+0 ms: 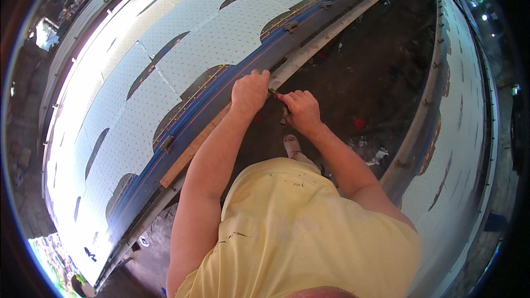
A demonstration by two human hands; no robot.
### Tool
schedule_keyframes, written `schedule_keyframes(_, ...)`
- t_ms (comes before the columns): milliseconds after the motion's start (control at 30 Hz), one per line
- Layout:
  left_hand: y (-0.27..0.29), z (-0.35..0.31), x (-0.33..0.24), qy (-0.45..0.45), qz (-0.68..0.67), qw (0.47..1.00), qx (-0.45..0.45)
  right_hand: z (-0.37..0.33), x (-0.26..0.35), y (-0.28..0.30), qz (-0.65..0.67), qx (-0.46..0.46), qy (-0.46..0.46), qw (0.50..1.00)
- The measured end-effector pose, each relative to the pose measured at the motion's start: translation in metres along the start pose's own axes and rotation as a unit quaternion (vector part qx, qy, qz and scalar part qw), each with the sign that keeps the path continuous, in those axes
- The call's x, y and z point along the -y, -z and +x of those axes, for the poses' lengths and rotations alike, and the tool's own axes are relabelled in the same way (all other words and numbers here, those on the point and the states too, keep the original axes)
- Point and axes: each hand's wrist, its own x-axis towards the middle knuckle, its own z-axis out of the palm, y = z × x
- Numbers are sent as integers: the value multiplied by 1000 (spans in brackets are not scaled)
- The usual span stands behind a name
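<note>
My left hand (251,92) is closed at the near edge of a long table, its fingers curled over the side of a dark blue border strip. What lies inside those fingers is hidden. Just right of it, beyond the edge, my right hand (301,111) is closed round a small dark metal tool (284,115), whose other end reaches toward my left fingertips. Under my left forearm runs a tan wooden strip (193,149). A pale bar (331,34) continues along the same edge past my hands.
White dotted sheets (207,41) with rounded cutouts cover the table. Small clamp-like pieces (291,26) sit along its border. To the right, past a dark floor (364,72) with scraps (379,156), stands a second long table (464,132). My foot (291,144) is below.
</note>
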Motion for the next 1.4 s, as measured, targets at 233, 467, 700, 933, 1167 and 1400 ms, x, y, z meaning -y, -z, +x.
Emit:
schedule_keyframes(233, -2, -3, -2, 4, 1, 1000, -3, -2, -22, -8, -19, -4, 86, 996)
schedule_keyframes(467, -2, -6, -3, 2, 6, 1000, 5, -6, -19, -19, 37, 11, -6, 999)
schedule_keyframes(700, -2, -3, -4, 11, 17, 1000, 19, -20, -25, -45, 96, 14, -52, 994)
schedule_keyframes(933, 1, -3, -5, 21, 15, 999, 37, -38, -30, -77, 793, 136, -427, 412)
schedule_keyframes(1167, 5, -6, -6, 18, 12, 1000, 20, -43, -37, -55, 811, 160, -493, 272)
schedule_keyframes(1400, -2, -6, -4, 10, 21, 1000, 4, -33, -20, -28, 256, 37, -168, 951)
